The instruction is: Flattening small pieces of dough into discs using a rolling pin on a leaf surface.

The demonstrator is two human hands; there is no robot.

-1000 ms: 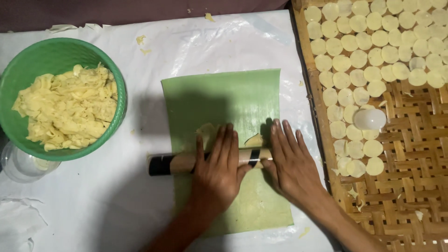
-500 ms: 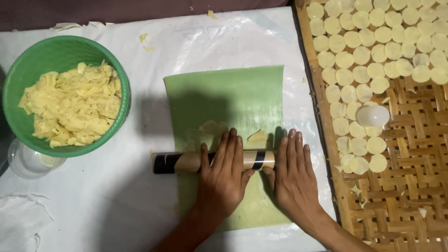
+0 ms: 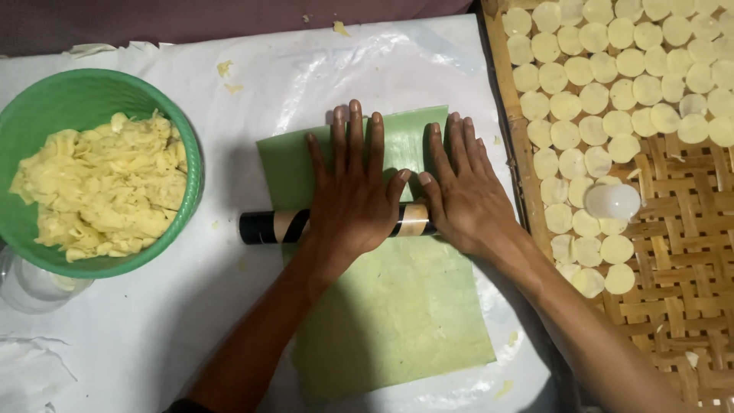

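Note:
My left hand [image 3: 353,183] and my right hand [image 3: 465,187] lie flat, fingers spread, side by side on a cylindrical roller [image 3: 267,226] with black and tan bands. The roller lies crosswise on a folded green sheet [image 3: 405,313] spread over white plastic. Only the roller's left end and a short piece between my hands show. Whatever is under the sheet is hidden by my palms.
A green bowl [image 3: 183,138] of pale yellow dough stands at the left, with a clear glass [image 3: 30,287] below it. A woven bamboo tray [image 3: 688,283] at the right holds several thin round dough discs [image 3: 596,92] and a small white lid [image 3: 612,202].
Both hands have pushed the roller away from me, up along the green sheet, and the fingers now reach the sheet's far edge.

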